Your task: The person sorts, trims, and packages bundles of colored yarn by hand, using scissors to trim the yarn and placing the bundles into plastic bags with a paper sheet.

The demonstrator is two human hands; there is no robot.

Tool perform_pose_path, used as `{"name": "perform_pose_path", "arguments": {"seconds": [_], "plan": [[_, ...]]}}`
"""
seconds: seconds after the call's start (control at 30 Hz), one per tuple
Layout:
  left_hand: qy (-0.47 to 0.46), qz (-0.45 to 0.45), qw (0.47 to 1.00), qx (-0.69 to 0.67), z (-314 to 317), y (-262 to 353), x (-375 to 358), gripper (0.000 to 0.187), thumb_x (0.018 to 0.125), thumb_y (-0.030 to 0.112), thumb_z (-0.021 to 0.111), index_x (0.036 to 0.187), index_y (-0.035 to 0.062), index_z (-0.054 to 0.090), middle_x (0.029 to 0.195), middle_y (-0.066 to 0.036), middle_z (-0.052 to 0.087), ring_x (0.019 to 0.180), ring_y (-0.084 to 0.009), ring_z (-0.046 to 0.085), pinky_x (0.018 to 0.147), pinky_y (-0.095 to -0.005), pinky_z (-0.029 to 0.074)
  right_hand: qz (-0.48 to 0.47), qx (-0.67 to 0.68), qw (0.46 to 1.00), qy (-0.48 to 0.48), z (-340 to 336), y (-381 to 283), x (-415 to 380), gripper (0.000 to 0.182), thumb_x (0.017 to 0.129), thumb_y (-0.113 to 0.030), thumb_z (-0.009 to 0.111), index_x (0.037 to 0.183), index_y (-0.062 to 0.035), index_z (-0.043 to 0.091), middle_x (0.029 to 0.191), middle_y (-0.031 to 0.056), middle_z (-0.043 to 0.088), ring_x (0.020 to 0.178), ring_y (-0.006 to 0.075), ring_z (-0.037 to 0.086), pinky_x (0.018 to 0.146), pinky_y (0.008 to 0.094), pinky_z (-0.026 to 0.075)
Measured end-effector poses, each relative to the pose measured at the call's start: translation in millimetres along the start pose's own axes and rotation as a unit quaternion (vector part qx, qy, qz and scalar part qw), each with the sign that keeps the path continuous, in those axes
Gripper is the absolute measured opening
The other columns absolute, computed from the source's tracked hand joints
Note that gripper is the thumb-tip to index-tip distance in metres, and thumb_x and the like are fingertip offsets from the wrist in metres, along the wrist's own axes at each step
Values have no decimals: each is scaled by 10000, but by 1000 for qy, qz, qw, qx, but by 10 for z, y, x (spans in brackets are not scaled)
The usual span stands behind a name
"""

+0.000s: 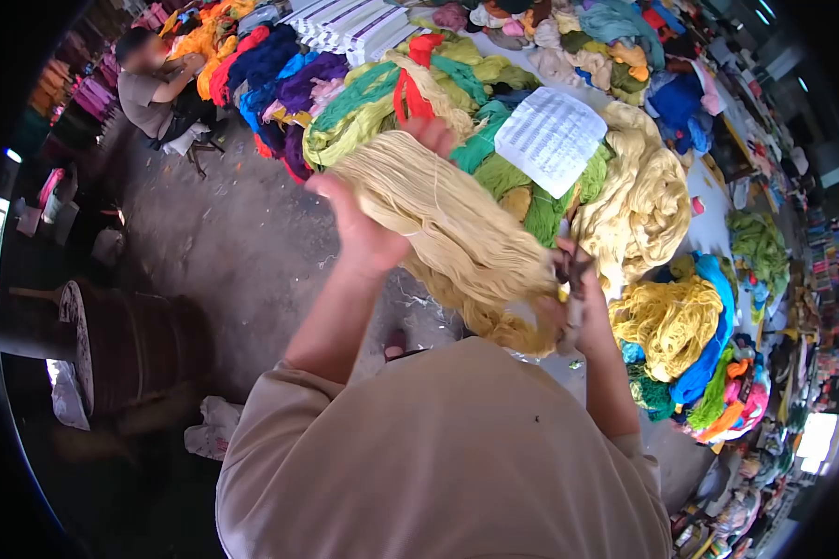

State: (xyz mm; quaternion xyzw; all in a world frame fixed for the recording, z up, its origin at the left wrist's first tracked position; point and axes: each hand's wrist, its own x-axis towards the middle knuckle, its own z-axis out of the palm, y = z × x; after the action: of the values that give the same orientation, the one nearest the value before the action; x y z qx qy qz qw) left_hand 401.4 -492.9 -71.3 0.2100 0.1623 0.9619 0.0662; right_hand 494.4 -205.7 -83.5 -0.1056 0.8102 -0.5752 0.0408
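Observation:
A cream skein of yarn (447,210) stretches between my hands, in front of my chest. My left hand (373,224) is closed around its upper left end, with the thumb in front and fingertips showing on the far side. At the lower right end, my right hand (583,289) grips what looks like dark scissors (571,265), blurred by motion. That hand is also against the yarn; its fingers are partly hidden. A deeper yellow length of yarn (494,321) hangs below the skein. Beyond it, a printed sheet (550,135) lies on green yarn (543,216).
A large cream yarn heap (639,191) and a golden one (669,317) lie to the right. Colourful skeins (275,74) and white printed sheets (350,28) cover the table ahead. A person (163,88) sits at the far left. A rusty drum (135,345) stands left.

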Motion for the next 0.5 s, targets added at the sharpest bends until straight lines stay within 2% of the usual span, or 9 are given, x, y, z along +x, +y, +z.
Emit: {"name": "perform_pose_path", "arguments": {"seconds": [0.07,0.1,0.13,0.17,0.2,0.23,0.3,0.43,0.5], "plan": [[84,-19,996,-30,223,-157,77,1117,808,859,309,1479,-34,292,1556,-228,295,1457,-366,267,1202,-502,198,-14,6,1000,7,82,-26,43,807,723,39,787,1427,-100,417,1175,74,591,1091,158,566,890,274,452],[88,-18,993,-73,256,-211,92,1050,858,817,272,1469,-38,296,1557,-233,291,1456,-374,265,1199,-507,204,-25,18,1000,-5,90,-75,42,786,719,35,785,1414,-103,445,1118,65,605,1011,141,587,815,262,470],[89,-18,993,-75,284,-244,98,1050,858,817,272,1469,-38,296,1557,-233,291,1456,-374,265,1199,-507,204,-33,127,990,-43,167,-190,78,522,862,-101,694,1357,-78,529,918,39,620,758,88,572,633,231,437],[93,-31,984,-146,315,-268,97,1037,867,805,278,1467,-40,294,1557,-234,290,1454,-374,269,1198,-507,205,181,199,958,-97,146,-419,35,370,1003,-239,498,1316,-60,578,773,29,616,597,74,522,553,214,394],[95,-43,971,-216,330,-283,100,1023,876,794,283,1465,-43,292,1557,-234,289,1453,-373,274,1197,-507,207,187,178,957,-132,209,-426,13,415,1053,-287,357,1287,-50,606,696,23,609,532,64,498,517,203,370],[95,-45,971,-215,307,-304,102,1023,876,794,283,1465,-43,292,1557,-234,289,1453,-373,274,1197,-507,207,225,241,928,-174,243,-296,20,359,1036,-202,398,1284,-49,607,698,32,618,545,66,520,500,208,374],[110,-55,974,-189,225,-347,92,1005,881,781,301,1452,-45,305,1554,-233,297,1447,-369,287,1191,-504,229,236,228,928,-177,307,-324,15,334,1014,-154,430,1269,-45,618,688,32,613,542,67,518,488,215,377],[92,-48,980,-173,178,-318,44,964,922,725,279,1485,-56,233,1555,-234,289,1446,-365,291,1200,-516,215,252,260,912,-191,319,-350,28,329,1000,-119,440,1261,-39,624,683,32,611,544,68,517,494,217,385],[130,-53,969,-202,154,-292,43,989,876,774,338,1435,-43,330,1529,-225,345,1414,-357,350,1161,-501,300,250,248,915,-197,325,-359,29,327,996,-120,451,1258,-37,629,691,37,619,544,67,517,503,216,391]]}}
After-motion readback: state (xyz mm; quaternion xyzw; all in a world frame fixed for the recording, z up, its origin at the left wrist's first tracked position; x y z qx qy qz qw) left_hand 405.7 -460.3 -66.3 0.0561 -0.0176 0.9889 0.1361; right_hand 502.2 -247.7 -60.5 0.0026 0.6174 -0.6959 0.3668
